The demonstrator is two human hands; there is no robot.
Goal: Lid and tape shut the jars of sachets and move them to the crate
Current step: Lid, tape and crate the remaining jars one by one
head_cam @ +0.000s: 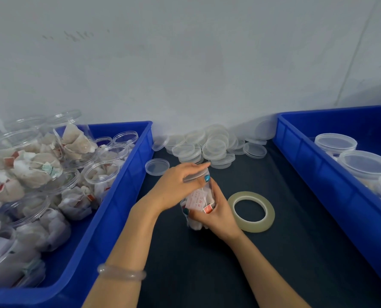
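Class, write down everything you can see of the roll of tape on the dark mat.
The roll of tape is a thin, wide ring of clear, slightly yellowish tape with a large open middle. It lies flat on the dark mat, between the jar and the right blue crate, close beside the right hand; whether they touch cannot be told. No loose end shows. Neither hand holds it: the right hand grips the jar, the left hand holds a lid on it.
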